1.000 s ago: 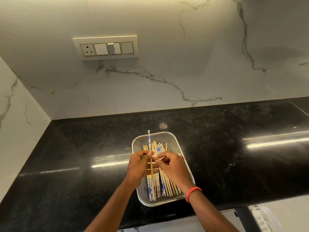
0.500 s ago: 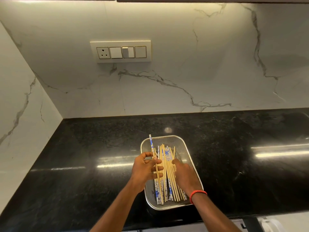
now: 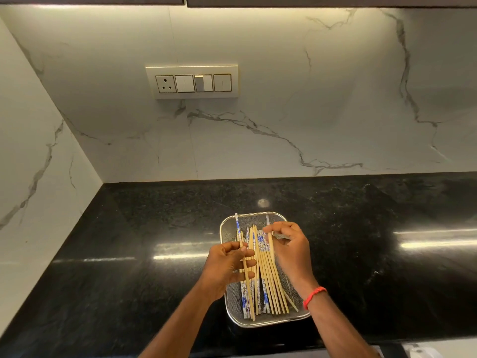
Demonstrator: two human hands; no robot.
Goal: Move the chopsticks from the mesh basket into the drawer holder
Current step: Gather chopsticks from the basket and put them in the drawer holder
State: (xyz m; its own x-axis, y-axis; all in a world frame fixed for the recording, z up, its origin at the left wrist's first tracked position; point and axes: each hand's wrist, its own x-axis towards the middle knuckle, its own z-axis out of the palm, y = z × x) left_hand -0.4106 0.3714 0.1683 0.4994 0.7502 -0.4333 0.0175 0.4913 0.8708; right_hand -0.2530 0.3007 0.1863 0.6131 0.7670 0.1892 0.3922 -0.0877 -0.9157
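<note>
A rectangular metal mesh basket (image 3: 227,228) sits on the black countertop near its front edge. Several chopsticks (image 3: 268,280) lie lengthwise in it, some plain bamboo, some with blue-and-white patterned ends. My left hand (image 3: 224,267) is at the basket's left side, pinching a blue-tipped chopstick (image 3: 238,226) that points away from me. My right hand (image 3: 291,249), with a red thread on the wrist, is over the right side, its fingertips closed on a chopstick (image 3: 271,244) raised from the pile. The drawer holder is out of view.
The polished black countertop (image 3: 129,254) runs left into a corner with white marble walls. A switch panel with a socket (image 3: 192,82) is on the back wall. A white object (image 3: 418,352) shows below the counter edge at bottom right.
My right hand has lifted from the lower part of the pile to the far right end and pinched a chopstick. My left hand still grips its chopstick. The camera has tilted up.
</note>
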